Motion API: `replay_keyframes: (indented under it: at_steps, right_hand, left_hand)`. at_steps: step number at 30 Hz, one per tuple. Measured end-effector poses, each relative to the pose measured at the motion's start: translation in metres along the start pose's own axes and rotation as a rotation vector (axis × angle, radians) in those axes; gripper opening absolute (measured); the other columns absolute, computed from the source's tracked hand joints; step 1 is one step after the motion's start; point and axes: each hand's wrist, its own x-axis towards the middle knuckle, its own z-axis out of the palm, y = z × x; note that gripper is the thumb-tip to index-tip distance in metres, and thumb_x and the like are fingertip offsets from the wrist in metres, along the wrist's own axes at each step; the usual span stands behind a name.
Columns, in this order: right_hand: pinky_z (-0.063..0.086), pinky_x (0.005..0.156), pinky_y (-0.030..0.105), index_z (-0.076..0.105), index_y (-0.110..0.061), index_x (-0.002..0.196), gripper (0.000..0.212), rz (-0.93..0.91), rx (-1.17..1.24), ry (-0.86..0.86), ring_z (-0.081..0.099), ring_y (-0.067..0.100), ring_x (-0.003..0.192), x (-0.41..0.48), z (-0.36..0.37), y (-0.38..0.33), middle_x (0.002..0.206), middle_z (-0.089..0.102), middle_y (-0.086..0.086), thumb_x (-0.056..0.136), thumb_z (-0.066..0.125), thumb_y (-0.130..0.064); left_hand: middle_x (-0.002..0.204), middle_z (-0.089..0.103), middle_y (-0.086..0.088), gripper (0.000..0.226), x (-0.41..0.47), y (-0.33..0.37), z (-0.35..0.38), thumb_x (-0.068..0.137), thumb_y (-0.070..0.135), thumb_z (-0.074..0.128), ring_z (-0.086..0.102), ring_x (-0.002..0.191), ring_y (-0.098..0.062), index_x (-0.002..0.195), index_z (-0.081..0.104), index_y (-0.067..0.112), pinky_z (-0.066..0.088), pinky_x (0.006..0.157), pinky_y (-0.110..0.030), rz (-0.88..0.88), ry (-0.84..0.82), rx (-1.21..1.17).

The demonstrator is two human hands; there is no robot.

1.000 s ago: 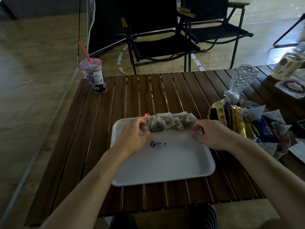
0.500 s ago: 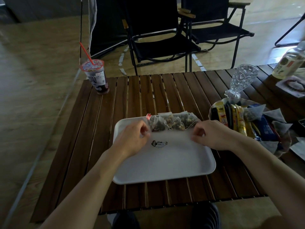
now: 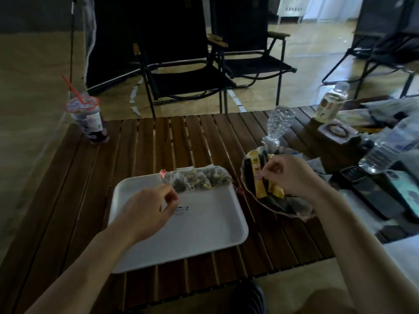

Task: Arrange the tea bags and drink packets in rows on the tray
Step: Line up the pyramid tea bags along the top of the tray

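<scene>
Slatted table (image 3: 158, 141) | left hand (image 3: 147, 207) curled, empty, beside tea bags (image 3: 199, 181) — right hand (image 3: 288, 175) pinching packet (image 3: 258, 180)

The tray (image 3: 181, 245) lies on the counter (image 3: 158, 141), close to its near edge. On the tray, along its far edge, the tea bags (image 3: 199, 181) lie in one overlapping row that reaches the far right corner. Just right of the tray sits a dish (image 3: 243, 171) with the drink packets (image 3: 258, 177) in it. Behind the dish, beyond the tray's right corner, stands a glass (image 3: 280, 123). Far behind the tray to the left, at the counter's corner, stands a cup (image 3: 87, 120). Well right of the tray lie phones (image 3: 365, 191) and a water bottle (image 3: 383, 152) on its side. Farther behind them stands another bottle (image 3: 332, 103). Beyond the tray, behind the counter, are chairs (image 3: 181, 80).
</scene>
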Motion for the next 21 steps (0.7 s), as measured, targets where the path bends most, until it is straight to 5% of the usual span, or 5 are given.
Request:
replay_keyframes:
  at_steps: [5, 7, 9, 12, 21]
  right_hand:
    - [0.039, 0.058, 0.023, 0.064, -0.017, 0.111, 0.021, 0.294, 0.091, 0.361, 0.058, 0.015, 0.090, 0.007, -0.022, 0.047, 0.104, 0.065, 0.002, 0.090, 0.065, -0.022]
    - [0.043, 0.058, 0.024, 0.058, -0.017, 0.123, 0.032, 0.358, 0.146, 0.343, 0.059, 0.017, 0.092, 0.012, -0.018, 0.058, 0.112, 0.064, 0.004, 0.092, 0.063, -0.024]
    - [0.054, 0.077, 0.037, 0.054, -0.016, 0.129, 0.039, 0.379, 0.191, 0.293, 0.063, 0.024, 0.099, 0.018, -0.010, 0.064, 0.117, 0.065, 0.006, 0.093, 0.062, -0.029]
    - [0.053, 0.091, 0.048, 0.062, -0.016, 0.121, 0.031, 0.363, 0.171, 0.263, 0.065, 0.028, 0.102, 0.024, -0.002, 0.068, 0.111, 0.069, 0.007, 0.094, 0.060, -0.031]
    - [0.042, 0.060, 0.023, 0.071, -0.018, 0.100, 0.020, 0.229, 0.232, 0.404, 0.059, 0.008, 0.073, 0.018, -0.008, 0.035, 0.083, 0.067, -0.005, 0.090, 0.066, -0.034]
  left_hand:
    - [0.084, 0.055, 0.019, 0.003, 0.002, 0.005, 0.007, 0.093, 0.039, 0.059, 0.053, 0.069, 0.000, 0.094, 0.057, 0.037, 0.035, 0.058, -0.014, 0.022, -0.041, 0.011]
    - [0.081, 0.054, 0.019, 0.003, 0.003, 0.004, 0.007, 0.093, 0.038, 0.060, 0.053, 0.067, -0.001, 0.092, 0.058, 0.037, 0.035, 0.057, -0.015, 0.021, -0.042, -0.009]
    - [0.077, 0.053, 0.019, 0.004, 0.004, 0.004, 0.008, 0.092, 0.038, 0.060, 0.053, 0.064, -0.001, 0.094, 0.057, 0.037, 0.035, 0.056, -0.015, 0.019, -0.035, -0.031]
    - [0.080, 0.052, 0.022, 0.012, 0.004, 0.004, 0.009, 0.092, 0.040, 0.060, 0.054, 0.063, -0.001, 0.102, 0.055, 0.037, 0.038, 0.056, -0.016, 0.028, -0.034, -0.049]
    - [0.086, 0.054, 0.018, 0.016, 0.004, -0.010, 0.008, 0.093, 0.036, 0.060, 0.055, 0.067, -0.003, 0.108, 0.055, 0.034, 0.036, 0.056, -0.013, -0.011, -0.037, -0.051]
